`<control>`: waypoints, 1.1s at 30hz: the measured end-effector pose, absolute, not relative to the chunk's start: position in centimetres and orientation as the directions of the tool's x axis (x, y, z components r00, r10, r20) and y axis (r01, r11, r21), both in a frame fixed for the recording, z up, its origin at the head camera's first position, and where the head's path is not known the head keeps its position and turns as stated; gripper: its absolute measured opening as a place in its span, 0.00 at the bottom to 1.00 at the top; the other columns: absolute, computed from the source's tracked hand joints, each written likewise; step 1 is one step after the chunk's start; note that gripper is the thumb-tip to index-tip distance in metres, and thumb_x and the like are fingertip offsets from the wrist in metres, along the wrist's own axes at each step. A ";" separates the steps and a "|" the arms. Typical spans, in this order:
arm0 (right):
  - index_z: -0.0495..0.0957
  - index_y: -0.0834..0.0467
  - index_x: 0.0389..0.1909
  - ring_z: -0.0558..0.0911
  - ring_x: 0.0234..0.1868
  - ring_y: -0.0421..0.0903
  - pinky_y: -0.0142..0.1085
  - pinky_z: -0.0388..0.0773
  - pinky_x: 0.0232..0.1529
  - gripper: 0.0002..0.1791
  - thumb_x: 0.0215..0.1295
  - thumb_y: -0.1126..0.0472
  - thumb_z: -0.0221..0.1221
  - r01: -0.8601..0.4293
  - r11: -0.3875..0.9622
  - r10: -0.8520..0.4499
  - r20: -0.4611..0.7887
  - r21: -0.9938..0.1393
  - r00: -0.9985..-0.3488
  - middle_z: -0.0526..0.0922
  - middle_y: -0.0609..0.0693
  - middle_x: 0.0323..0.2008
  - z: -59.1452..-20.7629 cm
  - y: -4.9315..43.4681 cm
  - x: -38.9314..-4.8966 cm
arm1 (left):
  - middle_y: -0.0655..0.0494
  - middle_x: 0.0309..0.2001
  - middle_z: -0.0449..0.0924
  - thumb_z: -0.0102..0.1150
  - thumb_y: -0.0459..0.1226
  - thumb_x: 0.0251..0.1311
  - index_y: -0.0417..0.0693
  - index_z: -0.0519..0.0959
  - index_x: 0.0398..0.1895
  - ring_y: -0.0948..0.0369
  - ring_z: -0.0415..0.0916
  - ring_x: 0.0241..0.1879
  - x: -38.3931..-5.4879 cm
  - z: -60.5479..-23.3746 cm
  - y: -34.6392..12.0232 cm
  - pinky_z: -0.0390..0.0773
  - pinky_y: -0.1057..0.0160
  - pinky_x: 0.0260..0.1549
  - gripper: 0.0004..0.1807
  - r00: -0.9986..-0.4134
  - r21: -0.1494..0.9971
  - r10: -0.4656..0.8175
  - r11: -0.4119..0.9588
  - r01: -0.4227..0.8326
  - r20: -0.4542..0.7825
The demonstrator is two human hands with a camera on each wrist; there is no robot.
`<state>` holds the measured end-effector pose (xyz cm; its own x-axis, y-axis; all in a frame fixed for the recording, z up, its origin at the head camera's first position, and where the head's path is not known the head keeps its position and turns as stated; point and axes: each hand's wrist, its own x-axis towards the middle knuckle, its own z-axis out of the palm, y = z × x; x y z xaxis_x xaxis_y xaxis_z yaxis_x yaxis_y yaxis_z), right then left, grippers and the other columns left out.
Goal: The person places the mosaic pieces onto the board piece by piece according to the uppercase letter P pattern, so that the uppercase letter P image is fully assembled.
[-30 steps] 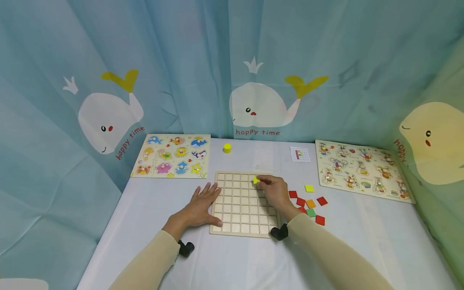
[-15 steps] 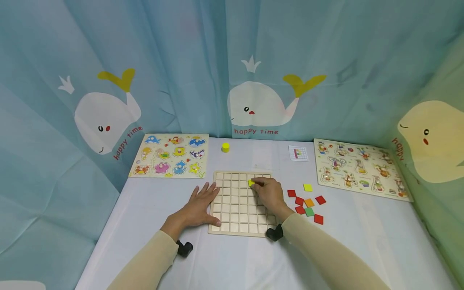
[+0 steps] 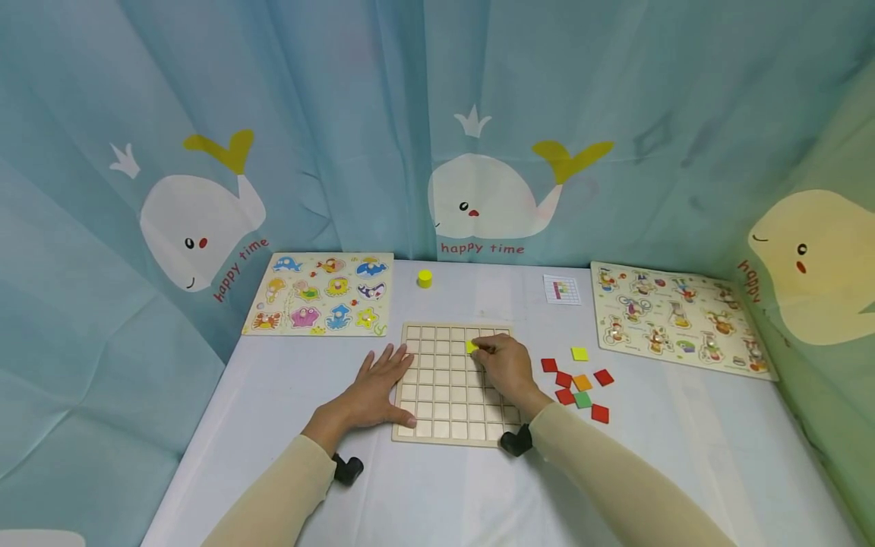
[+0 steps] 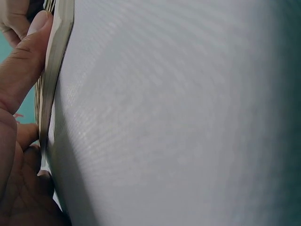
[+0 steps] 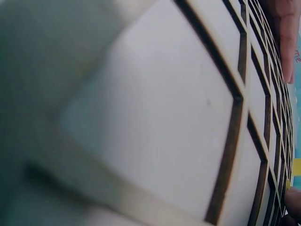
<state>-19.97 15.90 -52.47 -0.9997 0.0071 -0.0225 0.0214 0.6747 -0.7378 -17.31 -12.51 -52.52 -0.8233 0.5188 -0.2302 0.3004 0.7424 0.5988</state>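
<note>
A wooden grid board [image 3: 443,386] with square cells lies flat on the table. With its fingers spread, my left hand [image 3: 372,391] rests along the board's left edge; the left wrist view has its thumb [image 4: 28,56] on the rim. My right hand [image 3: 507,366] pinches a yellow square tile [image 3: 472,346] at a cell in the second row from the top, right of the middle. Part of that tile is hidden by the fingers. In the right wrist view, only a fingertip [image 5: 294,202] of this hand shows at the right edge, beside a bit of yellow.
Right of the board lie several red tiles [image 3: 549,365], an orange tile [image 3: 582,383], a green tile [image 3: 582,400] and another yellow tile [image 3: 579,354]. Behind are a yellow cylinder [image 3: 425,279], a pattern card [image 3: 562,290], a sea-animal puzzle [image 3: 321,296] and a second puzzle [image 3: 673,323].
My right hand has brought the yellow tile slightly left and down from the top row to the second row, where it now lies nearly level. The left hand stays on the board's edge.
</note>
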 end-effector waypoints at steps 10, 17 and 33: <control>0.89 0.60 0.53 0.86 0.47 0.52 0.47 0.85 0.48 0.15 0.68 0.62 0.70 -0.004 0.696 -0.009 -0.003 -0.718 -1.000 0.88 0.54 0.45 -52.4 15.8 -20.1 | 0.53 0.87 0.40 0.81 0.59 0.48 0.48 0.52 0.86 0.51 0.30 0.87 -17.2 -52.7 -12.5 0.26 0.45 0.84 0.67 -0.827 0.600 0.515 0.742 0.299 -0.225; 0.88 0.59 0.55 0.85 0.47 0.50 0.45 0.84 0.48 0.16 0.68 0.62 0.70 0.024 0.682 0.003 -0.030 -0.731 -1.000 0.88 0.54 0.46 -52.4 15.9 -20.2 | 0.54 0.87 0.39 0.80 0.59 0.48 0.49 0.51 0.86 0.52 0.29 0.87 -17.3 -52.8 -12.5 0.25 0.46 0.84 0.67 -0.825 0.598 0.518 0.742 0.303 -0.224; 0.84 0.57 0.63 0.81 0.51 0.53 0.35 0.83 0.42 0.19 0.73 0.60 0.65 0.073 0.557 0.030 -0.067 -0.827 -0.997 0.84 0.58 0.57 -51.5 17.9 -20.4 | 0.55 0.87 0.40 0.80 0.59 0.49 0.49 0.52 0.86 0.53 0.29 0.87 -17.3 -52.7 -12.5 0.25 0.46 0.84 0.67 -0.826 0.599 0.513 0.745 0.294 -0.232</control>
